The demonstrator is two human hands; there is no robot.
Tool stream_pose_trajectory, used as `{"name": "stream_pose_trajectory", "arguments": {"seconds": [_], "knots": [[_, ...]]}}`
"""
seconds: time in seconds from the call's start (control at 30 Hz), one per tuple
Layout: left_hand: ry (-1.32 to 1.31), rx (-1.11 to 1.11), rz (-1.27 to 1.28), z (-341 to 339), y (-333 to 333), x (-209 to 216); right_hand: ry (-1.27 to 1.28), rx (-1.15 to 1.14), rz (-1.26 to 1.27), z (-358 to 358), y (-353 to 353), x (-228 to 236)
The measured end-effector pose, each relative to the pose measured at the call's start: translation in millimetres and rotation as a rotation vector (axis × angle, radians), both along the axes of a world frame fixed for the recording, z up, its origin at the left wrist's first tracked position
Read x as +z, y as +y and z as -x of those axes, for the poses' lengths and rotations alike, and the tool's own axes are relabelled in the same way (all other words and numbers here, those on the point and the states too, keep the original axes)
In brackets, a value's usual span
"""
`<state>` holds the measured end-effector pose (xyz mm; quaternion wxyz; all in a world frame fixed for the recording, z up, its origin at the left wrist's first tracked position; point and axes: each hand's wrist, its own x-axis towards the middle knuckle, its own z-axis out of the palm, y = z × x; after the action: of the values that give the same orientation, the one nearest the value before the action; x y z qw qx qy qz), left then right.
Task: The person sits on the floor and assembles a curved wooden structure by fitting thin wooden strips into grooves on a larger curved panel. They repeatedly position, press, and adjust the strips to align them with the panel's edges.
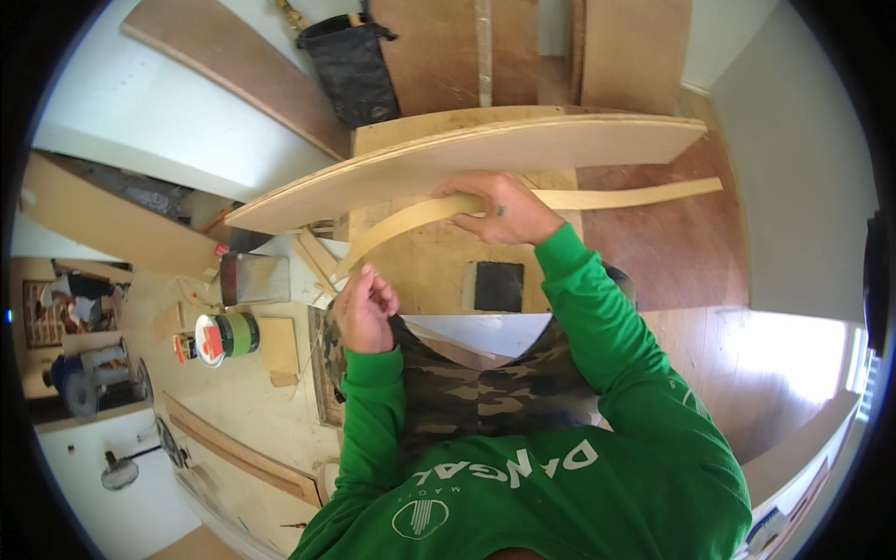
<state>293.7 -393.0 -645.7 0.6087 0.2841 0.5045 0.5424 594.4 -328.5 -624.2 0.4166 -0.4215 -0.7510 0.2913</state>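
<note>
A long, thin, pale wood strip (616, 197) bends across the middle of the view, just below a large plywood board (485, 149) that lies flat. My right hand (499, 210) grips the strip near its middle, fingers wrapped over it, thumb underneath. My left hand (364, 308) is closed at the strip's lower left end, fingertips pinched on it. Both sleeves are green. Under the strip is a lower worn plywood surface (420, 266) with a dark square block (497, 286) on it.
A green and white can (229, 334) and a metal box (252, 278) stand at the left among small wood offcuts (278, 343). A black bag (350, 65) and several boards (625, 47) lean at the top. Reddish wood floor (681, 252) lies to the right.
</note>
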Motion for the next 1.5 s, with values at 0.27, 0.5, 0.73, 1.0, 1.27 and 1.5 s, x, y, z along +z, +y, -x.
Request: {"name": "stream_pose_trajectory", "arguments": {"seconds": [0.27,0.5,0.73,1.0,1.27,1.5], "knots": [[0.759,0.282,-0.252,158.5,-11.9,22.5,0.014,-0.024,0.069,7.1,-4.9,13.2],[0.732,0.119,-0.168,157.8,-8.5,22.9,-0.014,0.005,-0.043,13.4,-3.7,14.4],[1.058,-0.214,-0.637,68.1,17.6,50.6,-0.063,0.004,-0.083,16.1,-12.4,30.7],[1.072,-0.524,-0.653,25.6,61.4,49.2,-0.160,-0.098,-0.285,11.2,-28.4,42.1],[1.151,-0.600,-0.760,52.0,63.7,129.8,-0.334,-0.185,-0.259,-15.9,-49.9,55.7],[1.231,-0.701,-0.686,91.2,59.9,193.5,-0.441,-0.205,-0.093,-58.5,-75.8,26.8]]}}
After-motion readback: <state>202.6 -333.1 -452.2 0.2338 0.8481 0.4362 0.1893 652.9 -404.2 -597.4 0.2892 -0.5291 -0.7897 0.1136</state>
